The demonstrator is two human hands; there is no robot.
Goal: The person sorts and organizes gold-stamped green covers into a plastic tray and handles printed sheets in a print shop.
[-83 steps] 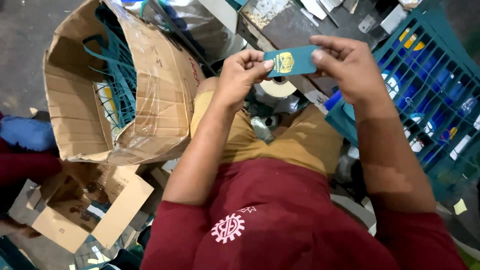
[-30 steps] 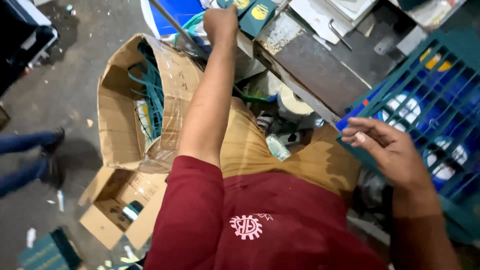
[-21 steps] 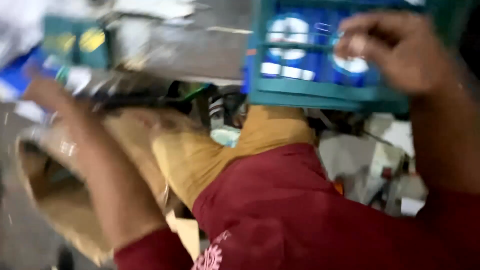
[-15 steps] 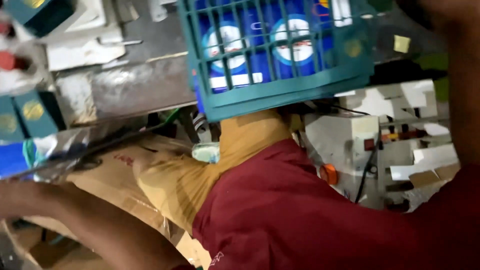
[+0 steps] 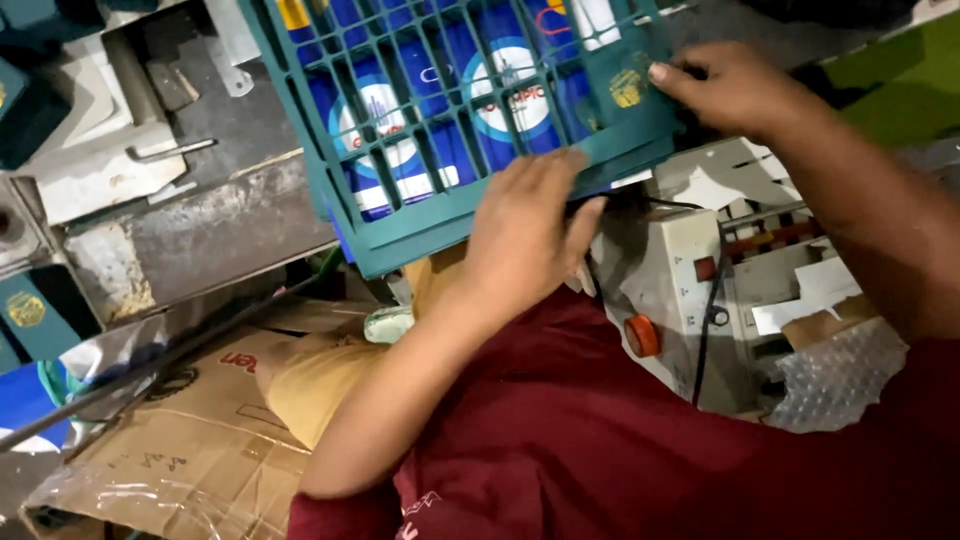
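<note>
A teal plastic crate point(image 5: 400, 225) with blue-and-white packs inside fills the top centre. My right hand point(image 5: 735, 90) pinches a small teal box point(image 5: 625, 88) with a gold emblem at the crate's right corner. My left hand point(image 5: 530, 230) lies with fingers spread against the crate's lower rim, holding nothing. My maroon shirt and yellow trousers fill the bottom of the view.
A white machine point(image 5: 690, 290) with an orange knob point(image 5: 642, 335) stands right of the crate, bubble wrap point(image 5: 830, 380) beside it. A worn metal bench point(image 5: 190, 230) lies at left with more teal boxes point(image 5: 25, 310). A taped cardboard carton point(image 5: 190, 450) sits lower left.
The view swung from the cardboard carton to the crate. My left hand came back from the far left to the crate's rim. My right hand now holds a small teal box.
</note>
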